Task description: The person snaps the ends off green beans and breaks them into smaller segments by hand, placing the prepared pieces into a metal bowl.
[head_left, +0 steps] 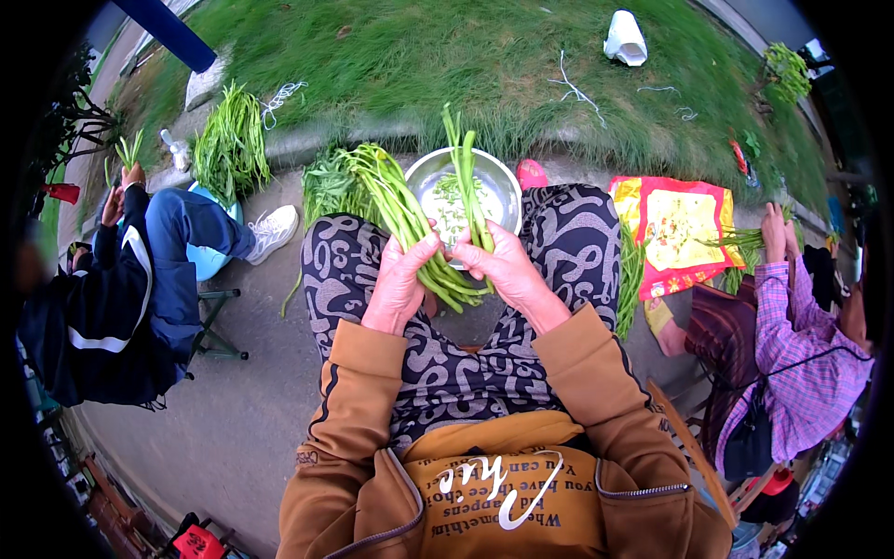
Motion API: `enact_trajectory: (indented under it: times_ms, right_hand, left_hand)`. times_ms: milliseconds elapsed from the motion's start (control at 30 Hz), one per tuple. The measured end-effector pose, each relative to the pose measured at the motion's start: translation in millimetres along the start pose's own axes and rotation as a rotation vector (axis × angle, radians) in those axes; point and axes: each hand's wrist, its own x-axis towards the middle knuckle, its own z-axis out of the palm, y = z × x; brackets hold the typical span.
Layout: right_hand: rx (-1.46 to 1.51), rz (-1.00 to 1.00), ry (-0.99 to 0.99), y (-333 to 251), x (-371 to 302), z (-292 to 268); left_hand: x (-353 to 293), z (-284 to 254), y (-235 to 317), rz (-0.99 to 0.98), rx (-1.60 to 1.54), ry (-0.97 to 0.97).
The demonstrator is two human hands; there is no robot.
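My left hand [408, 278] is closed round a thick bunch of long green vegetable stalks [395, 198], their tips slanting up and left and their lower ends sticking out below. In my right hand [509, 270] is a smaller, nearly upright bunch of green stalks [464, 174]. The two hands almost meet at the thumbs, over my lap. Just beyond them, between my knees, a round metal bowl [507, 191] holds short green pieces and some pale bits in the bottom. The bunches hide part of the bowl.
Leafy green stalks [337, 191] lie left of the bowl. More stalks [231, 144] are heaped by a light-blue basin [207, 261] near the left person [112, 289]. On the right lie a red-yellow bag [678, 228] and a person in a checked shirt [805, 345]. A curb borders the grass [419, 65].
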Motion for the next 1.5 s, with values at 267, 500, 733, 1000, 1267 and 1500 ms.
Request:
enact_trajectory:
  times_ms: [267, 500, 733, 1000, 1267, 1500]
  right_hand:
    - [-0.098, -0.093, -0.060, 1.3, -2.6, 16.1]
    - [0.350, -0.292, 0.327, -9.8, 7.9, 7.3]
    - [-0.445, -0.133, -0.066, -10.0, -1.7, 9.7]
    - [-0.883, -0.241, -0.096, -12.1, -4.3, 10.3]
    - [-0.723, -0.285, -0.015, -3.1, 2.2, -5.6]
    - [-0.779, -0.341, -0.061, 2.9, 2.4, -9.9]
  left_hand:
    - [0.9, 0.4, -3.4, 0.028, 0.028, 0.017]
    - [5.5, -14.7, -6.6, 0.091, 0.005, 0.175]
    - [1.3, -1.2, -1.0, 0.000, 0.014, -0.088]
    - [-1.3, 4.6, 0.1, -0.032, 0.055, 0.006]
    - [13.6, -17.6, 26.2, 0.127, -0.028, 0.173]
    - [10.8, -18.1, 27.6, 0.139, -0.036, 0.166]
